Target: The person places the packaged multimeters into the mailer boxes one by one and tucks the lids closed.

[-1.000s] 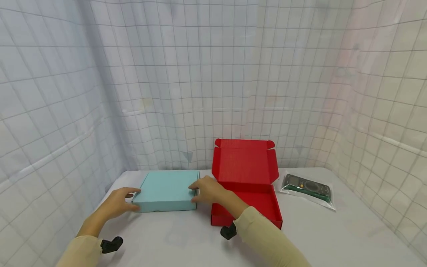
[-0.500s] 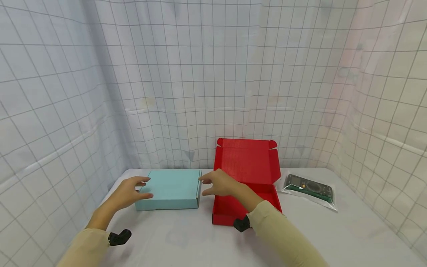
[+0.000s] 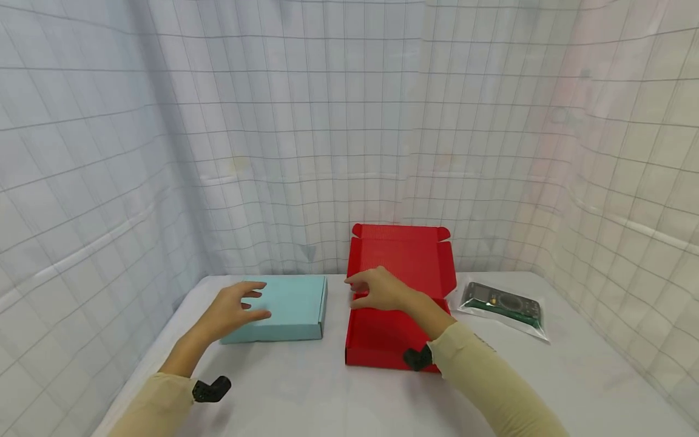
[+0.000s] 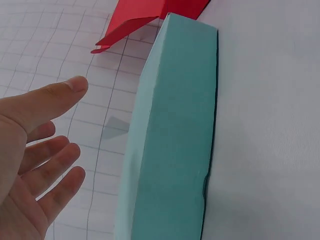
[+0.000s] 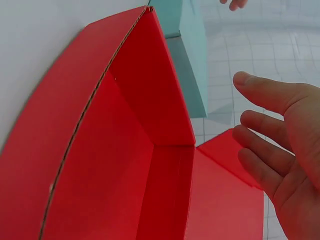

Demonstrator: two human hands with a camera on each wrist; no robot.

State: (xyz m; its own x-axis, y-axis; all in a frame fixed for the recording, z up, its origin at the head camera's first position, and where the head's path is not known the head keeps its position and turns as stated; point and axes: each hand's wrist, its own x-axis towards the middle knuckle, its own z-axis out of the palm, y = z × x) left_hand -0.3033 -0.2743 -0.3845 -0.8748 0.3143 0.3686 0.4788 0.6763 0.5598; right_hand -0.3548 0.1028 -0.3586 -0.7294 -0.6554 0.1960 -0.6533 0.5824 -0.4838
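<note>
A closed light-blue cardboard box (image 3: 295, 303) lies flat on the white table, left of the middle. My left hand (image 3: 232, 311) hovers over its left part, thumb and fingers spread and holding nothing; the left wrist view shows the hand (image 4: 35, 145) apart from the box. To the right stands a red cardboard box (image 3: 377, 349) with its lid (image 3: 401, 255) raised at the back. Above that box's left side is my right hand (image 3: 382, 288), fingers loosely bent around nothing. Bare red inner walls (image 5: 150, 90) show in the right wrist view.
Right of the red box, a dark multimeter (image 3: 505, 303) lies in a clear plastic bag (image 3: 540, 334). White grid-patterned curtains (image 3: 382, 121) enclose the table (image 3: 306, 394) at the back and both sides. A black wrist camera (image 3: 212, 389) sticks out from the left sleeve.
Both hands have come away from the blue box's sides. The left has risen and shifted right over the box; the right has moved right, over the red box. The boxes stay put.
</note>
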